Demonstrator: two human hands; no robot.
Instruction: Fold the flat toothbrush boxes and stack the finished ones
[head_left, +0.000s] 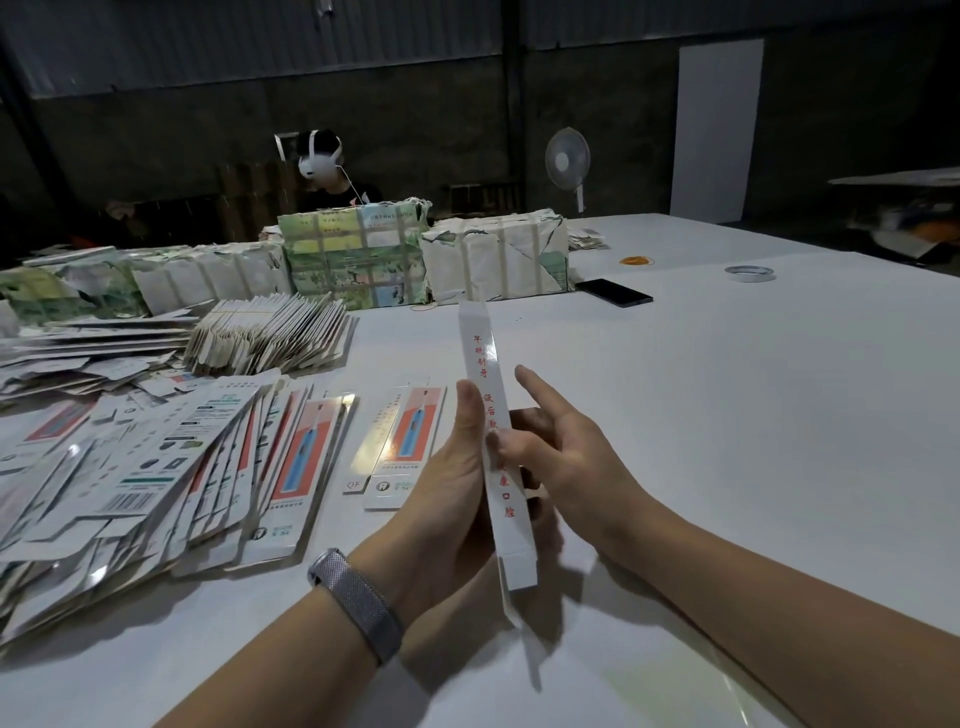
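Observation:
A long narrow white toothbrush box (483, 364) with red characters down its side is held edge-up over the white table (727, 415). My left hand (447, 488) grips its lower half from the left, thumb along the side. My right hand (561, 457) pinches the box from the right, index finger stretched out. The box's near end flap hangs open. Two finished boxes (400, 447) lie side by side just left of my hands. A fanned heap of flat box blanks (156, 467) covers the table's left part.
A bundled stack of blanks (270, 332) and wrapped paper bales (358, 254) stand at the back left. A black phone (613, 292), a tape roll (749, 272) and rubber bands (638, 261) lie farther right. A person sits behind the bales; a fan (567, 161) stands beyond.

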